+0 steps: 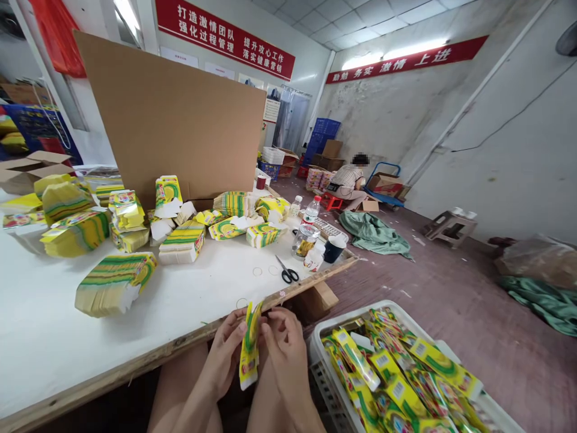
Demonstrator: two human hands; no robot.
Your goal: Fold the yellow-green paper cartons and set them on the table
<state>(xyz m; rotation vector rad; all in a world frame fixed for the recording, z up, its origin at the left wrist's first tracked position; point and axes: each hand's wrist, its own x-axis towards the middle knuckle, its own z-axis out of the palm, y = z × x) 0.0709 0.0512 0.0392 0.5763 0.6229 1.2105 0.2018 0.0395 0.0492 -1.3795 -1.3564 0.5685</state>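
Just over the table's front edge, in front of my lap, a narrow yellow-and-green cardboard box [249,349] stands tilted between my hands. My left hand [224,349] grips it from the left, thumb on its printed face. On the other side my right hand [285,343] has its thumb and curled fingers at the box's upper right edge. Whether anything is inside the box I cannot tell. To the right of my hands, a white plastic basket [319,331] holds many similar yellow boxes [402,388].
Bundles of flat yellow cartons [116,282] cover the left and back of the white table [189,307]. Black-handled scissors [288,272], a clear jar [305,240] and a dark mug [334,248] lie near its right edge. Behind stands a large cardboard sheet [180,120]. A person [349,183] sits farther off.
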